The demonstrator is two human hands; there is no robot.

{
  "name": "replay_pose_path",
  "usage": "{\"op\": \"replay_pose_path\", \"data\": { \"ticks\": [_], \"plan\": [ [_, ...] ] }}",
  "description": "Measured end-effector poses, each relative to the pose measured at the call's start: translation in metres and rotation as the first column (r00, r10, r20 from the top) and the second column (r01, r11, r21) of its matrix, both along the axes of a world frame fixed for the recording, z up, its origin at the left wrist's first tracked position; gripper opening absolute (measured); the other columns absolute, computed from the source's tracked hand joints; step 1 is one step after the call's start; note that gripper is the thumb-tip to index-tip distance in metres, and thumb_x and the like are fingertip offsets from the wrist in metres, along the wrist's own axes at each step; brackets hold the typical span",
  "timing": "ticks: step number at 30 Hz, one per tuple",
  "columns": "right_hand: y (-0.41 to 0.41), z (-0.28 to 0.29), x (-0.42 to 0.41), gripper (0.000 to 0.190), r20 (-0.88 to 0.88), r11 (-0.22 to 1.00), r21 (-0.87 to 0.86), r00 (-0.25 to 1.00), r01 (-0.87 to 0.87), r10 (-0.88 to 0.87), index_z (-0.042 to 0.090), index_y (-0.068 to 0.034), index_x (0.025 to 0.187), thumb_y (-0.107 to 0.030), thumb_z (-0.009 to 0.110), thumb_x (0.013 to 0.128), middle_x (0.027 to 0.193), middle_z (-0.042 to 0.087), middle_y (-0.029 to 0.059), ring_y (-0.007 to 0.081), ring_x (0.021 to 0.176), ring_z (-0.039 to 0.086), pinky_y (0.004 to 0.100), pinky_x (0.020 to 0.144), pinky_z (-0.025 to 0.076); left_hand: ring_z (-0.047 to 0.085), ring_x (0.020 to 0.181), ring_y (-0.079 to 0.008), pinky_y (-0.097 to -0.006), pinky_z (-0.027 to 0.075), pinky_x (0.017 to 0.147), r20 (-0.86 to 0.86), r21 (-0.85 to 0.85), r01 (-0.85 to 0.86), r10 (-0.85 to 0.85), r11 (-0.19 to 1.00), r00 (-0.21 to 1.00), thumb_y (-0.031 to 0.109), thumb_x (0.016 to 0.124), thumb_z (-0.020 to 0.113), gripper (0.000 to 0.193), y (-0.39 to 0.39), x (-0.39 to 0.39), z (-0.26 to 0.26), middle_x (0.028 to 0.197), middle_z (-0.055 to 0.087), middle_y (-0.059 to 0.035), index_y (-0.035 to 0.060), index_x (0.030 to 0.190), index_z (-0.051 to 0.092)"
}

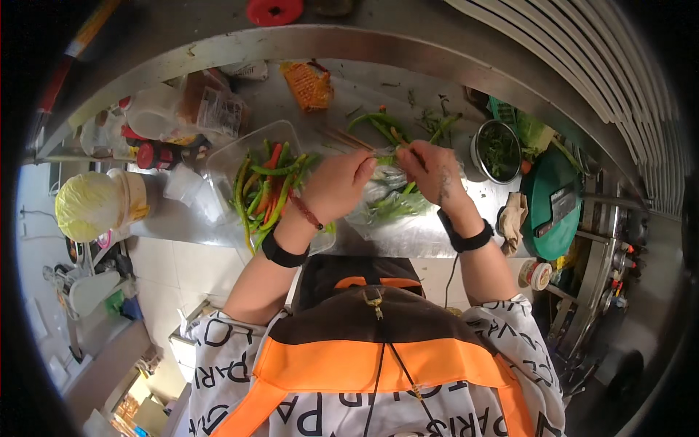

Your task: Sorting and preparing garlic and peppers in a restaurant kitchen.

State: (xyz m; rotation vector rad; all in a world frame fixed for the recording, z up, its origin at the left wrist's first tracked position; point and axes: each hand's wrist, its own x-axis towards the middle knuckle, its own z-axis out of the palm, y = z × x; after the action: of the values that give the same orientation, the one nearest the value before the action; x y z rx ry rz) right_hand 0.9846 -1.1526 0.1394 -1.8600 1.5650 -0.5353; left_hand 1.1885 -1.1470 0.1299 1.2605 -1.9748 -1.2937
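Observation:
Over the steel counter (404,246), my left hand (341,177) and my right hand (431,166) come close together, fingertips bent around a small green piece (386,160) at the mouth of a clear plastic bag (396,205). The bag lies on the counter with green vegetables inside. Which hand grips the piece and which the bag, I cannot tell. Beside my left hand a clear plastic tub (281,131) holds many long green and red chili peppers (270,188). More green peppers (377,119) lie beyond my hands, near a pair of wooden sticks (347,139).
A steel bowl of leafy herbs (496,152), a beige cloth (512,224) and a green round cutting board (554,218) with a cleaver (562,205) are at the right. Jugs (158,112), a cabbage (87,207) on a bucket and an orange mesh bag (307,84) stand left and back. A shelf edge (327,41) overhangs.

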Motion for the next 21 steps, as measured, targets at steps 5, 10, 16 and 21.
{"op": "replay_pose_path", "data": {
  "ticks": [5,10,16,21],
  "plan": [
    [-0.032,-0.065,-0.036,0.019,0.002,0.897,-0.178,0.912,0.404,-0.410,0.062,0.000,0.085,-0.017,0.056,0.089,0.069,0.062,0.0150,0.0339,0.063,0.060,0.0368,0.057,0.047,0.058,0.068,-0.0309,-0.0356,0.044,0.062,-0.032,-0.035,-0.285,0.284,0.958,0.958,0.021,0.092,0.047,0.023,0.026,0.010,-0.023,0.075,0.060,-0.0147,0.0011,0.085,0.058],
    [-0.014,-0.085,-0.050,0.017,-0.106,0.934,-0.349,0.986,0.083,-0.127,0.063,-0.004,0.091,-0.008,0.061,0.074,0.092,0.062,0.0178,0.0360,0.090,0.059,0.0423,0.075,0.048,0.059,0.087,-0.0337,-0.0386,0.047,0.075,0.295,-0.358,-0.364,0.474,0.860,0.830,0.015,0.088,0.051,0.022,0.026,0.081,-0.042,0.094,0.062,-0.0182,0.0007,0.102,0.061],
    [0.048,-0.121,-0.044,0.026,-0.423,0.938,-0.059,0.860,-0.342,0.287,0.066,-0.011,0.095,-0.004,0.058,0.071,0.111,0.057,0.0123,0.0318,0.104,0.054,0.0412,0.083,0.047,0.053,0.106,-0.0369,-0.0447,0.041,0.092,-0.066,-0.131,0.067,-0.076,0.989,0.995,0.009,0.086,0.050,0.030,0.034,0.011,-0.059,0.112,0.058,-0.0197,0.0024,0.116,0.055],
    [0.026,-0.120,-0.063,0.030,-0.552,0.924,-0.036,0.778,-0.381,0.299,0.066,-0.017,0.100,-0.006,0.057,0.074,0.117,0.053,0.0115,0.0322,0.111,0.050,0.0424,0.093,0.041,0.055,0.103,-0.0358,-0.0425,0.042,0.091,0.269,0.329,0.572,-0.655,0.752,0.706,0.019,0.089,0.050,0.027,0.071,-0.028,-0.084,0.106,0.060,-0.0181,0.0058,0.111,0.058]
  ]
}}
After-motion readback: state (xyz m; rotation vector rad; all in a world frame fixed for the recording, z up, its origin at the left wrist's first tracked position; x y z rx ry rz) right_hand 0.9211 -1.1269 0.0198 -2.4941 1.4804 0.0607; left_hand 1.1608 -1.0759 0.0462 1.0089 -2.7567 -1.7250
